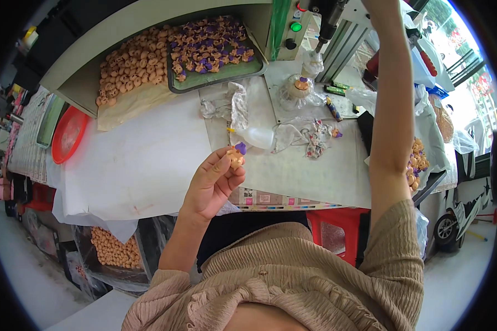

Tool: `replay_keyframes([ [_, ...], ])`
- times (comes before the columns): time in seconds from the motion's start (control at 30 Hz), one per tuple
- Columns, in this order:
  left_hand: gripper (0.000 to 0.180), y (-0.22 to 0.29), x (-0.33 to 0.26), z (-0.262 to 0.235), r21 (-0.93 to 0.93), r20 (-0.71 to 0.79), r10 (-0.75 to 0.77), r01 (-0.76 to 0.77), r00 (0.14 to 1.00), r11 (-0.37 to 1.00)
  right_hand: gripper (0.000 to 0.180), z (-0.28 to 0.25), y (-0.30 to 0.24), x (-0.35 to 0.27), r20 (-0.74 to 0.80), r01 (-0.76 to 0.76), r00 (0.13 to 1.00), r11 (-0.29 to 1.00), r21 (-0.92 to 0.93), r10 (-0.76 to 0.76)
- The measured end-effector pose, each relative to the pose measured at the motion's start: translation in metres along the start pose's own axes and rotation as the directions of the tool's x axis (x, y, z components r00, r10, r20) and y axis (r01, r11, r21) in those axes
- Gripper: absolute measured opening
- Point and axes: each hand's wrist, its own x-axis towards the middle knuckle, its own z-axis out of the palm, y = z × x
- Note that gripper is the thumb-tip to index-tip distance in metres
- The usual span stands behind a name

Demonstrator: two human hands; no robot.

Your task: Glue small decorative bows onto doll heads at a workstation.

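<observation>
Between the thumb and fingers of my left hand [218,179], above the front of the table, is a small peach figurine with a purple top [237,156]. My right arm [392,110] reaches up beside the bench machine; its hand is beyond the top edge. Under the machine's dark spindle [330,25], whose white-wrapped tip points down, another small figurine [301,84] sits in a round fixture [297,95] bound in clear plastic. Just past my left hand lies a translucent white squeeze bottle [258,137] with a yellow tip.
A dark tray [218,84] of peach and purple figurines stands on the shelf beside piled round heads [132,63]. Crumpled cloths [317,138] lie mid-table. A red basin [70,135] is at the left. More figurines [417,164] are by my right elbow. A red stool [345,229] stands below.
</observation>
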Motion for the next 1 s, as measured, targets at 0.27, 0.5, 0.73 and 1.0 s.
replay_keyframes([
  [0.27, 0.029, 0.024, -0.006, -0.016, 0.030, -0.056, 0.091, -0.090, 0.994, 0.996, 0.018, -0.006, 0.060, -0.179, 0.353, -0.229, 0.868, 0.912, -0.340, 0.349],
  [0.5, 0.030, -0.006, 0.017, 0.021, 0.052, 0.013, 0.016, -0.017, 1.000, 0.999, 0.021, 0.039, 0.114, -0.247, 0.288, -0.083, 0.942, 0.950, -0.302, 0.174],
  [0.73, 0.027, -0.056, 0.029, 0.045, 0.051, -0.001, 0.099, -0.099, 0.995, 0.994, 0.024, -0.107, 0.127, -0.242, -0.016, -0.179, 0.983, 0.923, -0.340, 0.185],
  [1.0, 0.025, -0.075, 0.042, 0.057, 0.142, 0.012, 0.083, -0.084, 0.996, 0.986, 0.024, -0.273, 0.134, -0.279, -0.177, -0.497, 0.779, 0.421, -0.759, 0.601],
])
